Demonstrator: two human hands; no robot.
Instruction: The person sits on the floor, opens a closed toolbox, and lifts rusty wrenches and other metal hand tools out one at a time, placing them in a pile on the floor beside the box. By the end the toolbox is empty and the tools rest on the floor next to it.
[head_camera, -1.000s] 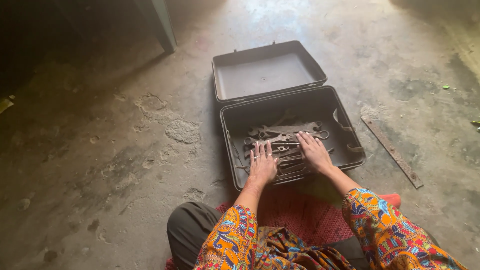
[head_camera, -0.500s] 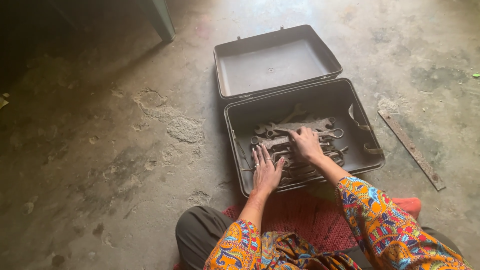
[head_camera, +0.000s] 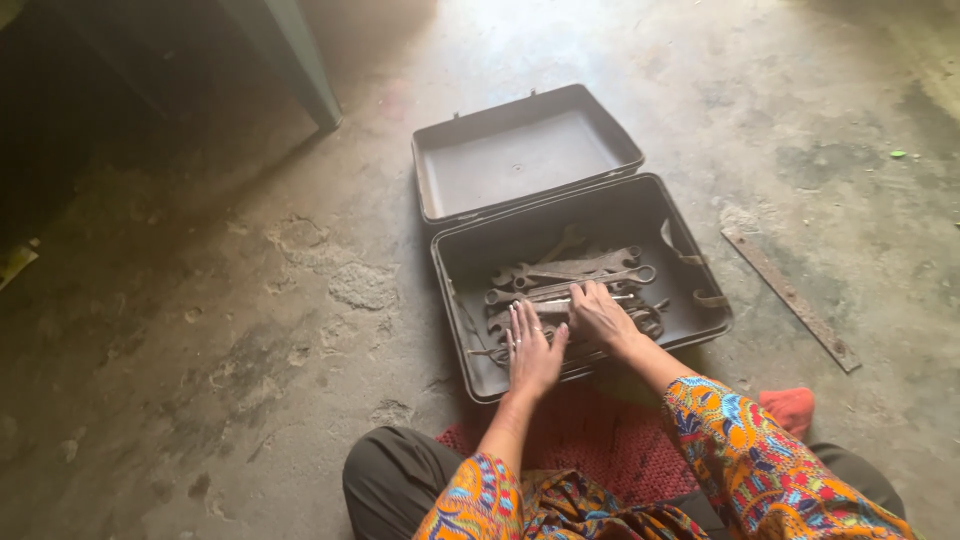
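Hands sorting spanners (head_camera: 570, 285) lying heaped in the open case (head_camera: 690, 250).
I'm pressing my left hand (head_camera: 532, 352) flat to steady the pile, while my right hand (head_camera: 600, 315) is curling, seemingly gripping one spanner.

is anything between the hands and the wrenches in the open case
Nothing visible does: the left hand lies flat on the pile of rusty metal wrenches in the open dark metal case, and the right hand rests on them too.
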